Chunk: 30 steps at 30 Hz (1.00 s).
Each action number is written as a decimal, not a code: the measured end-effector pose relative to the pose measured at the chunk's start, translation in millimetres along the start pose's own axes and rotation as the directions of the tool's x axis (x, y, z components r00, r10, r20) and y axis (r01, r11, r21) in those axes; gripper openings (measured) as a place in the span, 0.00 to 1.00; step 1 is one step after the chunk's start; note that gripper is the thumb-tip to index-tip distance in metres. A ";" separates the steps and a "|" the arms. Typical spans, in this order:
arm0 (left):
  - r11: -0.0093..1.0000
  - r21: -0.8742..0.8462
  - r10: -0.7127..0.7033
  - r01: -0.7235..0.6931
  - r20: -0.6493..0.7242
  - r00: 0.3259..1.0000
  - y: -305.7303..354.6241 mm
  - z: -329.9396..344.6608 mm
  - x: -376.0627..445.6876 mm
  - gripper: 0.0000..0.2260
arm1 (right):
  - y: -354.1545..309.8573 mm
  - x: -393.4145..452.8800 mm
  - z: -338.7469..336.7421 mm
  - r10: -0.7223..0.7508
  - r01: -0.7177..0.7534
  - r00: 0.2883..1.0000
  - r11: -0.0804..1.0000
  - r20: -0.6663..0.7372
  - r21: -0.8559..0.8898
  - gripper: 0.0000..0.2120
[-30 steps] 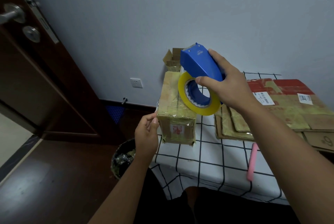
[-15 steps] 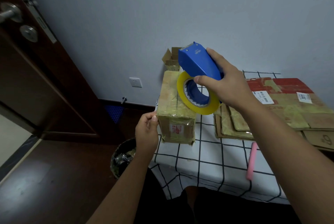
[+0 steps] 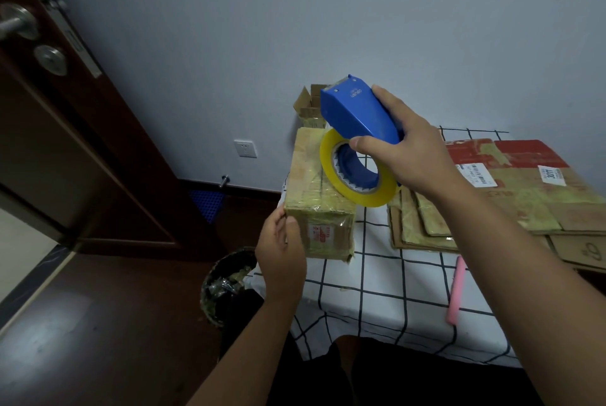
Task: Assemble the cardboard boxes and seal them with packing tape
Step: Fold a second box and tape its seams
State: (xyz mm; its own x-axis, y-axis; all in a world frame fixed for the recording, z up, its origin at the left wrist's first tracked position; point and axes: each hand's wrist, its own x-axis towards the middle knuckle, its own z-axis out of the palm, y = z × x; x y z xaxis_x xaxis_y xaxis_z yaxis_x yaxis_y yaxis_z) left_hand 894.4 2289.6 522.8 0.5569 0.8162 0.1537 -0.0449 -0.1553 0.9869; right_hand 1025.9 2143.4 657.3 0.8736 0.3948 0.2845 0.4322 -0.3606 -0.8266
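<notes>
A closed cardboard box [image 3: 314,195], covered in yellowish tape, stands at the left edge of the table [image 3: 377,291]. My left hand [image 3: 282,254] rests against its near left corner, thumb and fingers on the box's front edge. My right hand [image 3: 403,153] grips a blue tape dispenser [image 3: 357,113] with a yellow tape roll [image 3: 357,172], held just above the box's top, nose pointing away and left.
Flattened cardboard boxes [image 3: 511,195] lie stacked on the table's right side. A pink utility knife [image 3: 457,291] lies near the front. A small open box [image 3: 308,107] stands at the back by the wall. A bin [image 3: 226,281] sits on the floor left of the table, beside a dark door [image 3: 65,130].
The dispenser has shifted slightly left and down over the box. My left hand has stayed at the box's near left corner.
</notes>
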 end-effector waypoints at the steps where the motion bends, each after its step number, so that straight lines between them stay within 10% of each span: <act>1: 0.999 0.000 0.032 -0.032 0.030 0.999 -0.7 0.9 -3.7 0.13 | 0.0 0.0 -0.1 -0.001 0.001 1.000 1.000 0.000 0.001 0.36; 18: 0.799 0.333 0.413 -0.501 0.304 0.859 0.6 -11.1 29.6 0.13 | 1.6 -1.8 -1.0 0.012 -0.011 1.000 0.998 -0.001 0.057 0.36; 26: 0.778 0.412 0.320 -0.475 0.391 0.863 1.3 -4.5 30.1 0.19 | 2.9 -1.7 -0.6 0.019 -0.019 1.000 0.997 -0.002 0.073 0.36; 30: 0.573 0.507 0.497 -0.643 0.409 0.765 -0.7 -0.1 24.5 0.22 | 3.4 -0.4 -2.3 0.020 -0.020 1.000 0.998 0.002 0.062 0.36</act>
State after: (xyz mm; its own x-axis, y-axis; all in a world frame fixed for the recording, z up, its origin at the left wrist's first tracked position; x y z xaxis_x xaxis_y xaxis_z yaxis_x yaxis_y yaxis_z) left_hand 908.0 2309.8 525.8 0.7430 0.3200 0.5879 0.0366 -0.8965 0.4416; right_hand 1027.5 2140.1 655.5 0.8817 0.3890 0.2670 0.3998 -0.3156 -0.8605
